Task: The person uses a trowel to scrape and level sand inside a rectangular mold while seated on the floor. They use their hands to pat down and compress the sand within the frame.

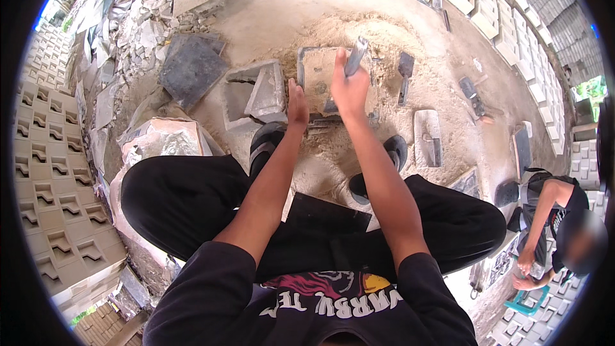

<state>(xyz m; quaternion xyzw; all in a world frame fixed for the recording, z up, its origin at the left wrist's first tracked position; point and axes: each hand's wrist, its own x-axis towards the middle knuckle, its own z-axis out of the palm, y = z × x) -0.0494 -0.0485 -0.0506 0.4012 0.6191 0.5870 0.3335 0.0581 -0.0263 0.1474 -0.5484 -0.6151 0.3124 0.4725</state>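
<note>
My right hand [351, 90] is closed around a grey bar-shaped tool [357, 56], its upper end pointing away from me. A small dark flat piece [330, 106] shows just below that fist; I cannot tell whether it belongs to the tool. Both are over a rectangular dark-edged mould [300, 61] filled with pale sand. My left hand [296, 107] is held edge-on beside the mould's left side, fingers stretched out, with nothing seen in it. Left of it sits a broken grey concrete block [268, 90].
Dark square plates [190, 67] and rubble [144, 38] lie at left. Right of the mould are a dark flat tool [405, 72] and a grey float-like block [427, 138]. Pale blocks are stacked on both sides [64, 179]. Another person [551, 211] works at lower right.
</note>
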